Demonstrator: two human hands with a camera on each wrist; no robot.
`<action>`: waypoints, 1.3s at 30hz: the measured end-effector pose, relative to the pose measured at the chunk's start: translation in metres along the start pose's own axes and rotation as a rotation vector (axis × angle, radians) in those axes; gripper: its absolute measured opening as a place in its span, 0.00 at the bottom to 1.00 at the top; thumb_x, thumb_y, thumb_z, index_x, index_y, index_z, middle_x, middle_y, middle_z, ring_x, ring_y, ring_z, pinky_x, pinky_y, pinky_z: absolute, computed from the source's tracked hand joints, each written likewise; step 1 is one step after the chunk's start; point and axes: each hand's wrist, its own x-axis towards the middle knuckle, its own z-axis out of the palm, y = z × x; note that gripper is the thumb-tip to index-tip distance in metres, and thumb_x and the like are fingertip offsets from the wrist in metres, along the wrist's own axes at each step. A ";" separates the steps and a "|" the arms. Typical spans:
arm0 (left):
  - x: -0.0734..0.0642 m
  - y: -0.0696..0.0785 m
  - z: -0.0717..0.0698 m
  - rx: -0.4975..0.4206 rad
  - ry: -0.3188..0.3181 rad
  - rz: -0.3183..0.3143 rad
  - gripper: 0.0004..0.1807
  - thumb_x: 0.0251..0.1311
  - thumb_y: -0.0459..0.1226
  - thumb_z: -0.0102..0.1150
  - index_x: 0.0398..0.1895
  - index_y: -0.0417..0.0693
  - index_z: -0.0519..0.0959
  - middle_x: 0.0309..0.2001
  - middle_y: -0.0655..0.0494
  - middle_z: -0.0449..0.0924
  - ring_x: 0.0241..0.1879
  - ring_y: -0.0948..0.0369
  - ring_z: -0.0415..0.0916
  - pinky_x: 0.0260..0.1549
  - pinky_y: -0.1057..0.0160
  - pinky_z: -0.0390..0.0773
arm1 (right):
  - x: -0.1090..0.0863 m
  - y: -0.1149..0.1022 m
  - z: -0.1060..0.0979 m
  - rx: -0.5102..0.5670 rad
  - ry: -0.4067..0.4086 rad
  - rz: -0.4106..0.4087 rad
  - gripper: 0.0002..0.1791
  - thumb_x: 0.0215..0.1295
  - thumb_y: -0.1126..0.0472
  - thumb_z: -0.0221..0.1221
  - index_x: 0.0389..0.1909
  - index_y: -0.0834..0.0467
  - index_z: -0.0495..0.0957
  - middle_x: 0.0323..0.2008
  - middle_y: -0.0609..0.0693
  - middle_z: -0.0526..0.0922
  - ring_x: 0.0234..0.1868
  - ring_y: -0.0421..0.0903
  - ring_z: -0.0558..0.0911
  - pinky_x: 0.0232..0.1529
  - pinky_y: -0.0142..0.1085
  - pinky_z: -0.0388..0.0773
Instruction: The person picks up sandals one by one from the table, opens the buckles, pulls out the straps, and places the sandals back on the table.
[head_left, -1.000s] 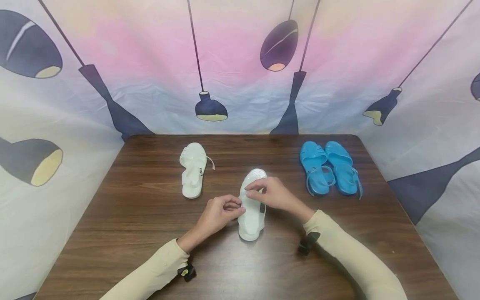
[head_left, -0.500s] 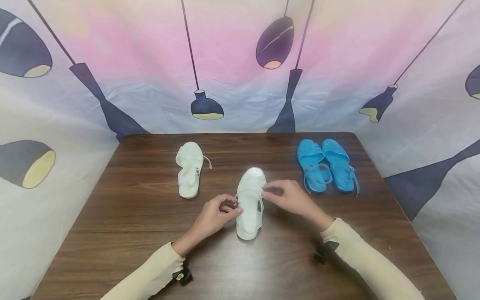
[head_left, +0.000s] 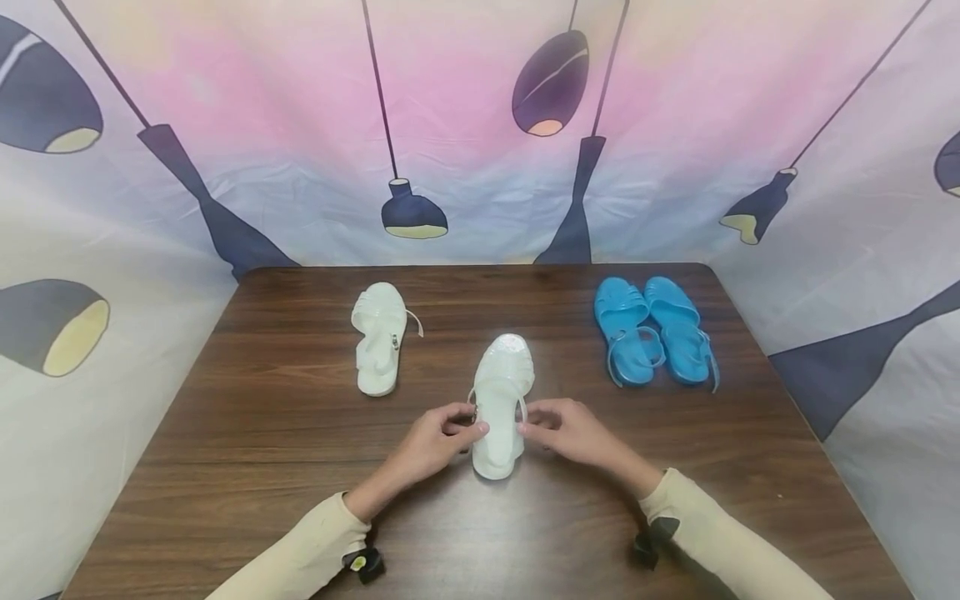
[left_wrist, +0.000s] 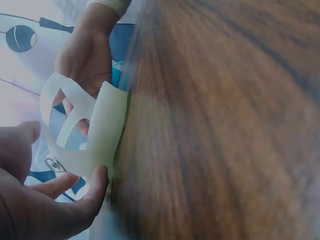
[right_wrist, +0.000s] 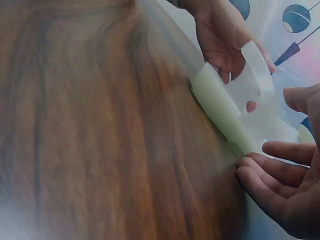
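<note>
A white jelly sandal lies on the table with its toe pointing away and its heel towards me. My left hand is at the sandal's left side, near its small metal buckle. In the left wrist view one fingertip reaches the sole's edge, and the thumb stays beside the heel strap. On the other side, my right hand has its fingertips at the sole's edge, with the thumb apart from the strap in the right wrist view. A thin loose strap hangs by the right fingers.
Another white sandal lies further back on the left, its strap sticking out. Two blue sandals sit side by side at the back right of the brown wooden table. A printed cloth hangs behind the table.
My right hand has moved from over the sandal's upper to its right side, then down towards the heel. The left hand has lowered slightly along the left side. The sandal stays in place.
</note>
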 end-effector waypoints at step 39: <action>0.008 0.029 -0.028 -0.421 0.117 0.099 0.21 0.68 0.32 0.63 0.60 0.29 0.76 0.57 0.33 0.81 0.57 0.48 0.82 0.50 0.59 0.84 | 0.019 -0.048 0.004 0.433 0.187 -0.014 0.23 0.65 0.55 0.70 0.57 0.64 0.82 0.52 0.59 0.86 0.52 0.52 0.87 0.51 0.44 0.85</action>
